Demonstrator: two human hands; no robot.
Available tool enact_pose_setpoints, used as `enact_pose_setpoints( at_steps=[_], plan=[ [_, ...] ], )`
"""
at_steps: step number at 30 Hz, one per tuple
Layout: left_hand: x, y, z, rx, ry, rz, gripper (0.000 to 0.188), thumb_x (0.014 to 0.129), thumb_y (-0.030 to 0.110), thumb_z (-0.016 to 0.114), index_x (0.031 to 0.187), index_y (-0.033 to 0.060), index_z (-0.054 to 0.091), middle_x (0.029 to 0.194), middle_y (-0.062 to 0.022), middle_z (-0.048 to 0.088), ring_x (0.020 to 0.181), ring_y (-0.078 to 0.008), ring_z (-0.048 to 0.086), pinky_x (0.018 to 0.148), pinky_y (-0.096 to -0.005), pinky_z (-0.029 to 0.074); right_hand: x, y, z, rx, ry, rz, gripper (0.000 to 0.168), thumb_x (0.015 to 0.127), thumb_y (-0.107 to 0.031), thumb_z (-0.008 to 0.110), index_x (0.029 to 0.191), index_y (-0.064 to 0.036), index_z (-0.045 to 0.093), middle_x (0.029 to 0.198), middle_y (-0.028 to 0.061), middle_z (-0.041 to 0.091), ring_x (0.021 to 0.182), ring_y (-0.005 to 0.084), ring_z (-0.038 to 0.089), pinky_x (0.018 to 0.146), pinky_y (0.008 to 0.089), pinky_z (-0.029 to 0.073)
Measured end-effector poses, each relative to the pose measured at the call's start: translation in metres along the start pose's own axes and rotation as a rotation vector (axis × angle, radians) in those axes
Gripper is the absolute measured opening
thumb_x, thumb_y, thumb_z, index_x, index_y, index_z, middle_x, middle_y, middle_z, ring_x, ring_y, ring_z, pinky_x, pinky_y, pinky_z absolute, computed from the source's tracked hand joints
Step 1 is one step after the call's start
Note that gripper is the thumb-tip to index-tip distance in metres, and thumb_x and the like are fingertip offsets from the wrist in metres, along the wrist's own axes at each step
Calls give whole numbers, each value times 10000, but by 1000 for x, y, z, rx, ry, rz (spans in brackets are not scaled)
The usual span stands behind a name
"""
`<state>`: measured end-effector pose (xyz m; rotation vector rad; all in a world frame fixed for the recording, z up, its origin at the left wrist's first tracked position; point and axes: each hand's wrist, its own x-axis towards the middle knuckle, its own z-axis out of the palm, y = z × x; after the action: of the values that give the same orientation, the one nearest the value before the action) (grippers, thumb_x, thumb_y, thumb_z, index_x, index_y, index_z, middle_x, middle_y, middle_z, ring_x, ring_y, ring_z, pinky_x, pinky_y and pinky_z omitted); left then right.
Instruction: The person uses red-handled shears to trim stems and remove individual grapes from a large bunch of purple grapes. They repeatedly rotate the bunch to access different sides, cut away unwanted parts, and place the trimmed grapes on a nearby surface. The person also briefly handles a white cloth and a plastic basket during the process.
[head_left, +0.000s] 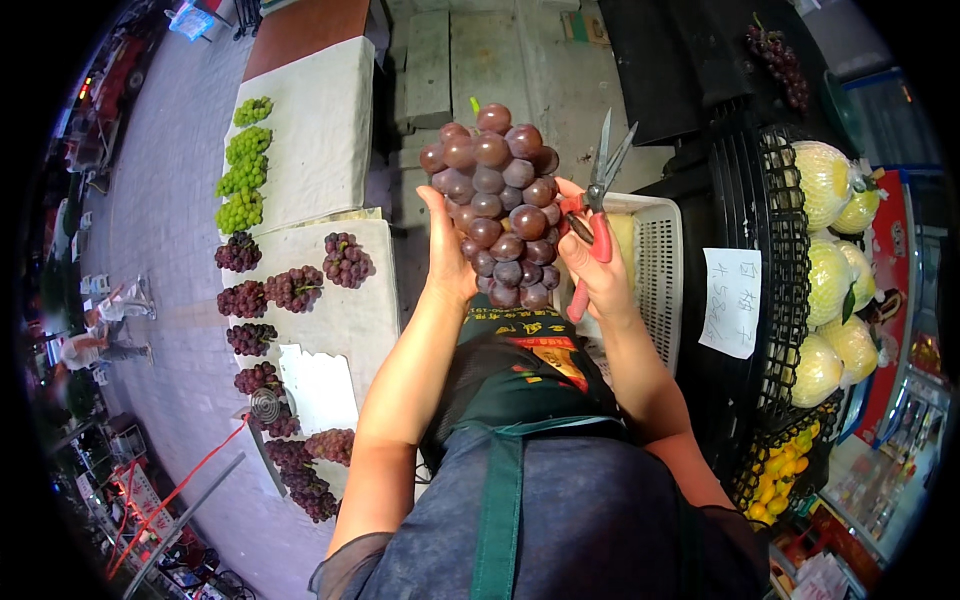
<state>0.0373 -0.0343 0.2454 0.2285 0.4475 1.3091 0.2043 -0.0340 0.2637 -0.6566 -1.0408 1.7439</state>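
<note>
A large bunch of reddish-purple grapes (502, 217) with a short green stem on top is held up before my chest. My left hand (450, 251) supports its left side, thumb pointing up. On the other side, my right hand (596, 266) touches the bunch and also holds scissors with red handles (598, 217), their blades apart and pointing away from me. The grapes hide some of the fingers of both hands. Below the bunch is the green apron that I wear.
At left, a cloth-covered table (300, 150) carries green grapes (244, 161) and dark bunches (294, 289). A white plastic basket (660, 285) stands right of my hands. Further right are wrapped pomelos (821, 281) behind black mesh, a handwritten paper sign (730, 302) and small yellow-orange fruits (780, 472).
</note>
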Motion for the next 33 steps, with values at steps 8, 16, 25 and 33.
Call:
enact_pose_setpoints(
  at_steps=[8, 16, 25, 33],
  plan=[
    [-1, 0, -23, -305, -226, 3, 941, 824, 808, 292, 1485, 139, 255, 1476, -139, 351, 1299, -355, 429, 1093, -508, 368, -16, -26, -9, -631, 61, -103, 550, 838, -117, 691, 1327, -18, 460, 1164, 119, 592, 1026, 219, 584, 922, 367, 454],
    [-15, 12, -13, 96, 104, -54, 1026, 791, 847, 283, 1483, 91, 238, 1457, -202, 364, 1296, -380, 439, 1056, -532, 408, -2, -119, -3, -1910, -358, -419, 533, 710, -276, 752, 1189, -114, 583, 831, 28, 557, 759, 212, 552, 670, 347, 417],
    [-7, 11, -25, 215, 40, -8, 1004, 816, 815, 250, 1492, 76, 190, 1484, -190, 331, 1342, -344, 397, 1077, -499, 398, 15, -146, 32, -2218, -493, -371, 407, 749, -301, 710, 1082, -105, 584, 766, 33, 514, 728, 190, 524, 664, 318, 393],
    [-7, 1, -37, 132, -40, 57, 904, 869, 731, 317, 1493, 93, 173, 1479, -152, 340, 1330, -301, 415, 1091, -446, 381, 10, -113, 8, -1703, -306, -186, 415, 739, -187, 756, 1097, -89, 570, 905, 98, 590, 816, 307, 591, 700, 375, 451]
  ],
)
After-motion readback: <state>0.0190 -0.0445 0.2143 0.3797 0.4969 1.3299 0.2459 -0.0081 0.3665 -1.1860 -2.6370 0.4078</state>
